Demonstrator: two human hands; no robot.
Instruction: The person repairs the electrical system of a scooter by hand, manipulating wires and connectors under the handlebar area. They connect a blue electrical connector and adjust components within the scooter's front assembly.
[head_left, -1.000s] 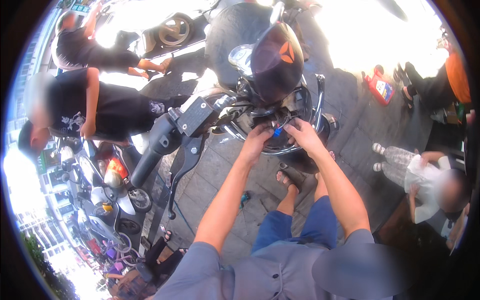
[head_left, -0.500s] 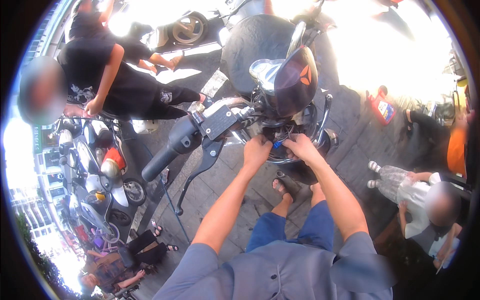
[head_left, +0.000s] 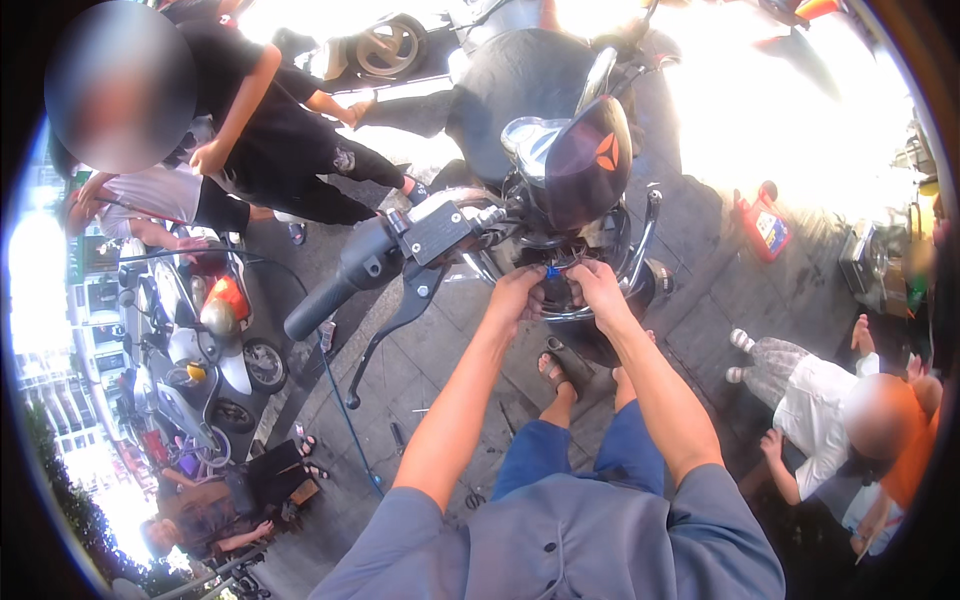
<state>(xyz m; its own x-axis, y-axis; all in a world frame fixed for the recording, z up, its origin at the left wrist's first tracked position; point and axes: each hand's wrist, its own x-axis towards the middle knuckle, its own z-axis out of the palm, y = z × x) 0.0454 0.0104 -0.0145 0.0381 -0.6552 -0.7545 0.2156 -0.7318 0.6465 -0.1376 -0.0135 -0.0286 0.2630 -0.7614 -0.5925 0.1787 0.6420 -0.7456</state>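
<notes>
A motorcycle [head_left: 520, 110] stands on the paved ground [head_left: 690, 300], nose toward the viewer, filling the upper centre of the head view. Its dark headlight cowl [head_left: 588, 160] sits above the chrome guard bar [head_left: 645, 250], and the left handlebar [head_left: 345, 285] with its black grip and brake lever [head_left: 395, 325] reaches out toward the lower left. Under the cowl lies a bundle of wiring with a small blue connector [head_left: 551, 271]. Both of the person's hands meet at this bundle: the left hand [head_left: 517, 296] is closed with fingertips pinched on the wiring just left of the blue connector, and the right hand [head_left: 598, 288] is likewise pinched on it from the right, the two hands almost touching. A red oil container [head_left: 760, 222] stands on the ground to the right, well apart. Another person in black [head_left: 270, 130] bends at upper left; a seated person [head_left: 830, 400] is at lower right. Parked scooters [head_left: 200, 340] line the left edge.
</notes>
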